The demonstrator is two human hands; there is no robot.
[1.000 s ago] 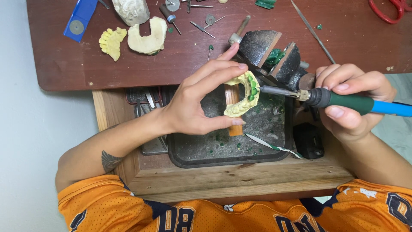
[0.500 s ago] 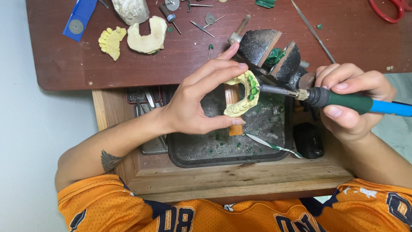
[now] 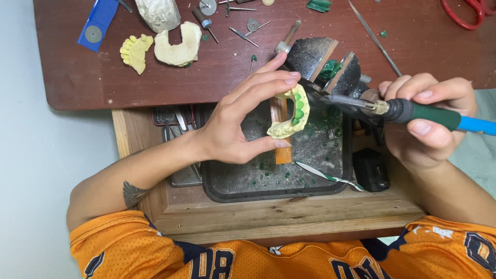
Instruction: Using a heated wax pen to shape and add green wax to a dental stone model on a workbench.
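Observation:
My left hand grips a yellow dental cast with green wax teeth between thumb and fingers, above a black tray. My right hand is closed around a green and blue handpiece tool, whose metal tip touches the green teeth on the cast's right side. A wooden peg stands under the cast.
On the dark wooden bench lie two more plaster casts, a blue holder with a disc, several burs, a thin metal rod and red scissors. A striped instrument rests in the tray. A small black block sits at the right.

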